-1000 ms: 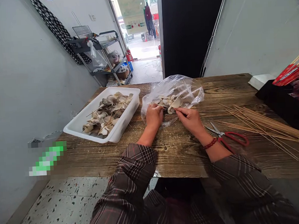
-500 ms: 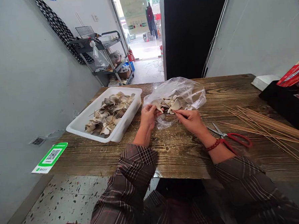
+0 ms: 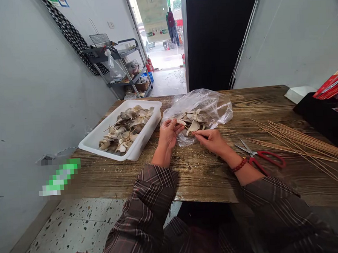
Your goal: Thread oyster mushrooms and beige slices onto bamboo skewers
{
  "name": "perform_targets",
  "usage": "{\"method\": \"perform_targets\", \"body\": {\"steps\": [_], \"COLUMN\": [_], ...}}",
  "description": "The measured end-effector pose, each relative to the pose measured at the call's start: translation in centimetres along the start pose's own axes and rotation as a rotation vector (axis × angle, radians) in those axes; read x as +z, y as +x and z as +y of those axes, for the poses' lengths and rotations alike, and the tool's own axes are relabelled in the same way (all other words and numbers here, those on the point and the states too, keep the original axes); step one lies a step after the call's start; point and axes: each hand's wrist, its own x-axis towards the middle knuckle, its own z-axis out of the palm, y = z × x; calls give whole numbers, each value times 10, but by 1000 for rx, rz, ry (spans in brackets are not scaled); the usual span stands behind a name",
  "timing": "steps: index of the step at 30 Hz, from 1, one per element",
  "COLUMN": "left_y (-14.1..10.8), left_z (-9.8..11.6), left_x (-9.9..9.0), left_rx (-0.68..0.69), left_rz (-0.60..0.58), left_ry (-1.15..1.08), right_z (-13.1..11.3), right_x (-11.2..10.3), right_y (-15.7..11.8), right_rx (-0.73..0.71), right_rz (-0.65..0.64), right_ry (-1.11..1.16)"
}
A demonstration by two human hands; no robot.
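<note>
My left hand (image 3: 168,135) is closed on a pale oyster mushroom (image 3: 181,123) at the front of a clear plastic bag (image 3: 213,103). My right hand (image 3: 212,140) pinches a thin wooden skewer (image 3: 189,130), whose other end points toward the left fingers. Whether its tip has gone into the mushroom I cannot tell. Just behind the hands, more oyster mushrooms (image 3: 195,121) lie in the mouth of the bag. To the left stands a white plastic tray (image 3: 94,140) holding mushrooms (image 3: 129,123), some of them on skewers.
Scissors (image 3: 254,152) with red handles lie right of my right wrist. Many loose skewers (image 3: 305,138) spread across the right of the wooden table (image 3: 126,177). A black box (image 3: 321,114) with red packets is at the far right. Beyond the table stands a grey trolley (image 3: 123,64).
The large mushroom piece near my right fingers now lies lower with the pile. My right hand has shifted slightly left and down, and the skewer shows between both hands.
</note>
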Motion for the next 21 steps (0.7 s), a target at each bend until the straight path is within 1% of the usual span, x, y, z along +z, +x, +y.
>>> {"method": "perform_targets", "body": {"steps": [2, 8, 11, 14, 17, 21], "left_y": [0, -4, -6, -6, -7, -7], "left_z": [0, 4, 4, 3, 3, 6], "left_x": [0, -2, -4, -4, -3, -2], "left_rx": [8, -13, -27, -33, -4, 5], "left_rz": [1, -54, -73, -46, -10, 22], "left_ry": [2, 3, 9, 25, 12, -3], "right_z": [1, 3, 4, 2, -1, -2], "right_x": [0, -2, -3, -3, -3, 0], "right_y": [0, 0, 1, 1, 1, -1], "right_rx": [19, 68, 63, 52, 37, -31], "right_rz": [8, 16, 20, 28, 35, 10], "right_ry": [1, 15, 24, 31, 38, 16]}}
